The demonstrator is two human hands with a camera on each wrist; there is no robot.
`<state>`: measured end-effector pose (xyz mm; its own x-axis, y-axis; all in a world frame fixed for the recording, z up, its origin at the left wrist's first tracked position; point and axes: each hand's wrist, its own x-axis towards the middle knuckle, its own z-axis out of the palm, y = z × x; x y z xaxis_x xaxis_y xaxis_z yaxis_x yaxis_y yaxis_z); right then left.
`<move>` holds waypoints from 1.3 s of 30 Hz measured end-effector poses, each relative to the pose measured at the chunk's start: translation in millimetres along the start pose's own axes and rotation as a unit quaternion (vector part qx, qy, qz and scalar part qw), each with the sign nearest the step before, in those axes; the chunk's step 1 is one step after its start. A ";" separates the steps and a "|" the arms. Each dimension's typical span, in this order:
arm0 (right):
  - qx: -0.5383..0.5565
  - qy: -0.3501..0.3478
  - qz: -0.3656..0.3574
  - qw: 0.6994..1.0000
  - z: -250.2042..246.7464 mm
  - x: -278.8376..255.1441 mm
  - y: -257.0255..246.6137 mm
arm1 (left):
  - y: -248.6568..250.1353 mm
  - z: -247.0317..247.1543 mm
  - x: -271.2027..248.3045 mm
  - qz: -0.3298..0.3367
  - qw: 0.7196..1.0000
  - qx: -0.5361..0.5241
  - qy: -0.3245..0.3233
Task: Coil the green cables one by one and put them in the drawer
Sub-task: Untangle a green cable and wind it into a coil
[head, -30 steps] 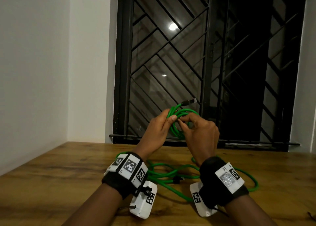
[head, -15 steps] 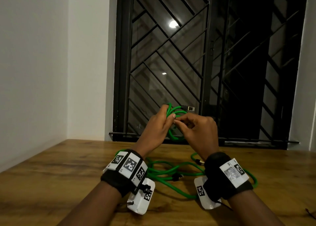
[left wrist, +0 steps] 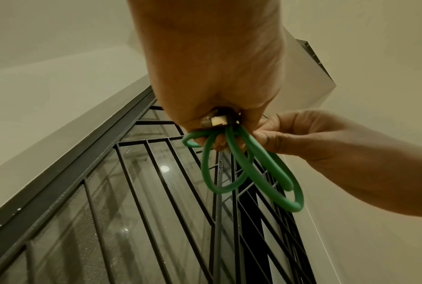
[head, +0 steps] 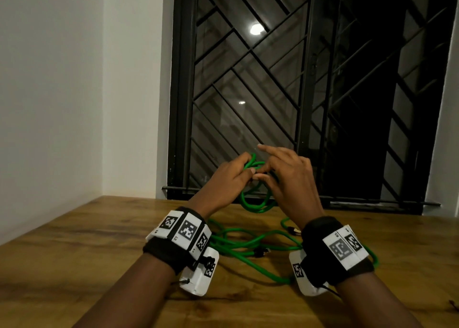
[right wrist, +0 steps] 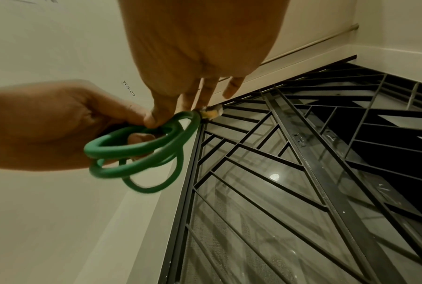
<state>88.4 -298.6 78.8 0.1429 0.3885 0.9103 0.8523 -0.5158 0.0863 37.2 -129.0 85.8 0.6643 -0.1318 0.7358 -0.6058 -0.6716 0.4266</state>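
Above the wooden table [head: 74, 253] I hold a small coil of green cable [head: 253, 204] between both hands. My left hand [head: 244, 168] grips the top of the loops; in the left wrist view its fingers close round the green coil [left wrist: 265, 173] and the plug [left wrist: 214, 121]. My right hand [head: 260, 175] pinches the cable end beside the plug [right wrist: 212, 113], with the index finger stretched out. In the right wrist view the coil [right wrist: 144, 153] hangs below my left hand [right wrist: 59, 124]. More green cables [head: 248, 245] lie loose on the table under my wrists. No drawer is in view.
A black barred window [head: 298, 91] stands behind the table's far edge. A white wall [head: 49, 104] closes the left side. Bare wood lies to the left and right of the loose cables.
Both hands have sunk a little toward the table with the coil. The plug that stuck out at the upper right is now tucked in at the hands. My right index finger has lifted.
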 end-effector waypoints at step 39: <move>0.125 0.028 0.009 0.992 5.7 -2.8 -4.7 | 5.0 0.7 5.0 -0.077 0.982 -0.174 -0.015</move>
<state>86.8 -293.0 73.5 0.1362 0.3337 0.9328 0.9491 -0.3140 -0.0262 37.8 -133.6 91.2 0.7693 -0.0723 0.6348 -0.6062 -0.3963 0.6895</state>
